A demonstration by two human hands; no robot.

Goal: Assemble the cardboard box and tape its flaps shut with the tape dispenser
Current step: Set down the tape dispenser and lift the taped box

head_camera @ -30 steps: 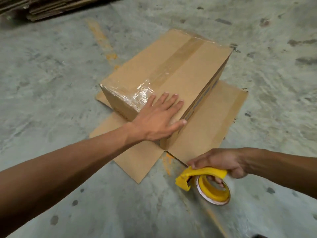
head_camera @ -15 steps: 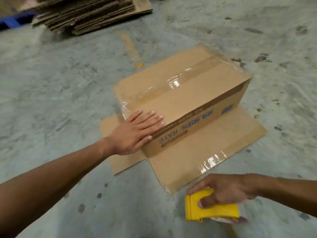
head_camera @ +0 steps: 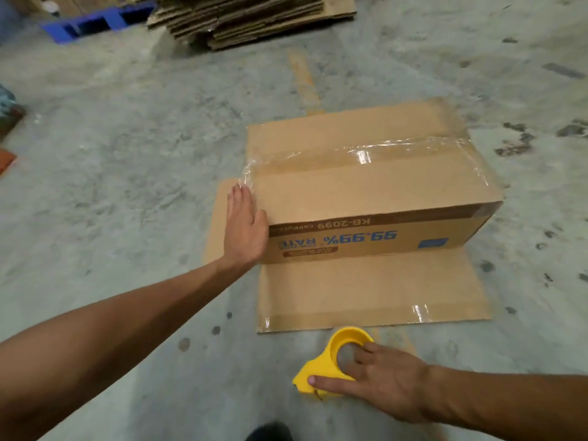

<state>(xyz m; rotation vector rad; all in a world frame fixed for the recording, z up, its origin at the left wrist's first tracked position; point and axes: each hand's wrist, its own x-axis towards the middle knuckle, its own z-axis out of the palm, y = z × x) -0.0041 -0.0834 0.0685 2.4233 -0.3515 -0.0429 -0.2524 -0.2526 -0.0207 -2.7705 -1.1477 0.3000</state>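
Note:
The brown cardboard box (head_camera: 366, 186) stands upside down on the concrete floor, with blue print on its near side. Clear tape runs along its top seam and down both ends. Two loose flaps lie flat on the floor, one wide flap (head_camera: 366, 288) in front and a smaller one (head_camera: 216, 218) to the left. My left hand (head_camera: 243, 224) presses flat, fingers straight, against the box's left end. My right hand (head_camera: 385, 383) holds the yellow tape dispenser (head_camera: 337, 343) on the floor in front of the wide flap, with fingers dipped into its ring and the index finger along its body.
A stack of flattened cardboard (head_camera: 254, 17) lies at the back, with a blue pallet (head_camera: 92, 22) to its left. A faded yellow line (head_camera: 304, 78) runs across the floor behind the box. A dark shoe tip (head_camera: 270, 432) shows at the bottom edge.
The box has turned so its long printed side faces me. My left hand slid from the top to the left end. My right hand brought the dispenser down flat on the floor.

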